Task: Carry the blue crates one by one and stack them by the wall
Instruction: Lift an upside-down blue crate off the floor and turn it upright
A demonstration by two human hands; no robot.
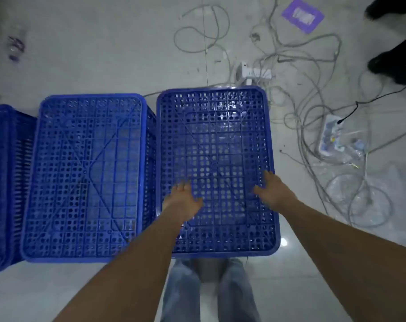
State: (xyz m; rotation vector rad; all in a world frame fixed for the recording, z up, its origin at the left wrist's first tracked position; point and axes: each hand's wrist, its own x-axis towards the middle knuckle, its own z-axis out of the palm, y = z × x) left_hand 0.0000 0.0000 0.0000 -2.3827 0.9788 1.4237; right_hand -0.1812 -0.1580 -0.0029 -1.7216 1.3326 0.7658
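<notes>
Three blue perforated crates stand upside down in a row on the pale floor. The right crate [217, 135] is nearest to me, and both my hands are over its near half. My left hand [182, 201] is near its left edge, fingers spread, holding nothing. Close to the right edge, my right hand [272, 188] also has its fingers apart and empty. Whether the palms touch the crate I cannot tell. The middle crate [86, 177] sits directly left of it. Only a part of the third crate [4, 182] shows at the left frame edge.
Tangled grey cables [313, 94] with a white power strip [255, 74] and a second strip [334, 135] cover the floor to the right and beyond. A purple packet [303, 15] lies far right. Another person's dark shoes [392, 63] stand at the top right. My jeans [209, 291] show below.
</notes>
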